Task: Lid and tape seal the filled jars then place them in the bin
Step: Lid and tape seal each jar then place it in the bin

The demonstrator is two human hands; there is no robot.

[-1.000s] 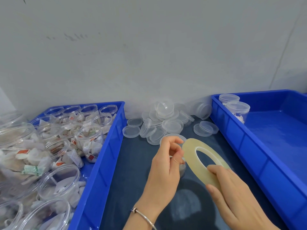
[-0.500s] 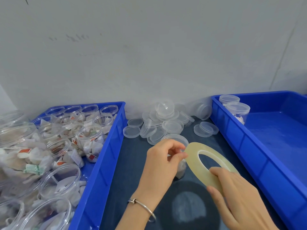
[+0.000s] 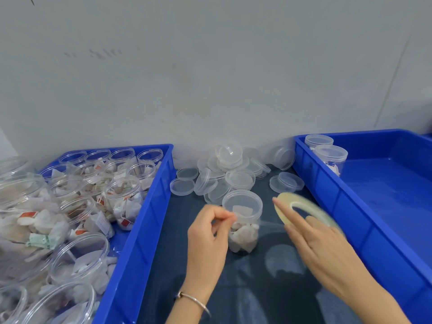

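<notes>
Jar (image 3: 243,220) upright on mat between blue trays, lidded, filled with light packets; thin clear plastic, likely slippery, best held round wall. Left hand (image 3: 210,232) pinches something beside jar, probably tape end; blur hides it. Right hand (image 3: 320,244) grips tape roll (image 3: 301,206), strip stretched toward jar.

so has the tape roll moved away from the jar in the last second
Yes. The tape roll, held in the right hand, has shifted right toward the right blue bin, opening a gap from the lidded jar.
</notes>
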